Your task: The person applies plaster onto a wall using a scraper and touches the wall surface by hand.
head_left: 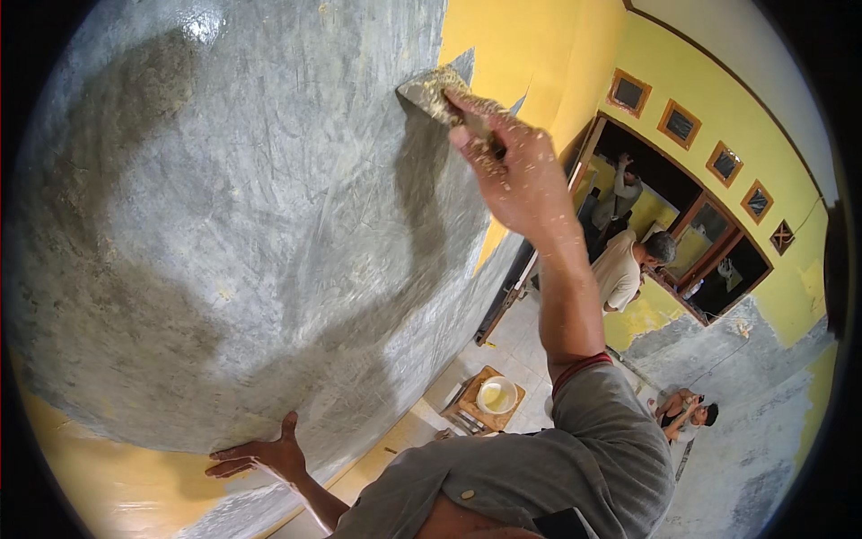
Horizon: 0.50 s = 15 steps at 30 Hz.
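Observation:
A scraper [433, 92] with a wide blade, flecked with pale yellow bits, is gripped in my right hand [514, 162]. Its blade lies against the wall where yellow paint [521, 54] meets bare grey plaster [296, 180]. Yellow flakes speckle my right hand and forearm. Lower on the left, my left hand [265, 455] rests on the wall with its fingers spread, close to the lower border between grey plaster and yellow paint. It holds nothing. Jagged grey patches cut into the yellow paint beside the scraper.
Below stands a small wooden table [467, 418] with a white bucket [496, 394] on it, over a tiled floor. One person [620, 269] stands near the wooden-framed window [709, 242], another [620, 193] beyond the opening. A third person [687, 413] sits by the far wall.

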{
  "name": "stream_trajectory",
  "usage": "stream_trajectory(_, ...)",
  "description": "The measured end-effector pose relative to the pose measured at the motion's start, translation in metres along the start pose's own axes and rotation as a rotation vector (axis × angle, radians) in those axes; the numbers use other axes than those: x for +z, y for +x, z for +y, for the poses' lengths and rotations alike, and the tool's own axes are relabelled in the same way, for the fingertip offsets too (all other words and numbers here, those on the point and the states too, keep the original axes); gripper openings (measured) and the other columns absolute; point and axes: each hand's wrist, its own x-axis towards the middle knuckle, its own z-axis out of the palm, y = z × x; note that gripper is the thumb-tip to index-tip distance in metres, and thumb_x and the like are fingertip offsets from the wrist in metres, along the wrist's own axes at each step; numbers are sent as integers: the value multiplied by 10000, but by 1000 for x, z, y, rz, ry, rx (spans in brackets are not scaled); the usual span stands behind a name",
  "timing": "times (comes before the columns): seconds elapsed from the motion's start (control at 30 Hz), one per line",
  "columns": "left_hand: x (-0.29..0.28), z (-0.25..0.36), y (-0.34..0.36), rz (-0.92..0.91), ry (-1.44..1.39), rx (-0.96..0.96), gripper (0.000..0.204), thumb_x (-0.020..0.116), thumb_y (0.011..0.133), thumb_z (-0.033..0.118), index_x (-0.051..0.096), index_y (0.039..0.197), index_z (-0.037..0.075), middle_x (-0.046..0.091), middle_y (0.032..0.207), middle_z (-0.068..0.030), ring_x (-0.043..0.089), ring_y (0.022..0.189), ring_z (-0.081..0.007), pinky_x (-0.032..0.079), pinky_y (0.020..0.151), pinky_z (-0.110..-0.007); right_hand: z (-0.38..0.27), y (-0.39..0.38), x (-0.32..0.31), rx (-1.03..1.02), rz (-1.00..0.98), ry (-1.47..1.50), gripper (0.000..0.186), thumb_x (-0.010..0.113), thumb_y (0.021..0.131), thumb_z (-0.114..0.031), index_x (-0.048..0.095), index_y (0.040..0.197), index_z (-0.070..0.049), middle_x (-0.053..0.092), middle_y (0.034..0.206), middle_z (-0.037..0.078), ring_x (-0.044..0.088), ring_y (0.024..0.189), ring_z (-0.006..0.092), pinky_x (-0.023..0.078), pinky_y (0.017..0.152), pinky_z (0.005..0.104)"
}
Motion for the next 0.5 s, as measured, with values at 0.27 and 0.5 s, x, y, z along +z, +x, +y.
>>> stream_trajectory(0.27,7,-5,-2,-3,1,30,1695,730,427,872,-265,1491,6,-325,1453,-433,-302,1378,-566,-78,1057,-743,11,4,7,-80,83,44,388,631,976,-351,647,1303,-142,545,664,109,397,574,119,398,535,322)
stream_trajectory(0.5,1,-4,-2,-21,-23,16,1654,694,467,886,-284,1489,31,-374,1449,-396,-333,1377,-538,-111,1069,-722,11,-10,19,-53,81,72,356,640,960,-303,662,1260,-111,506,554,187,445,471,231,430,526,375)
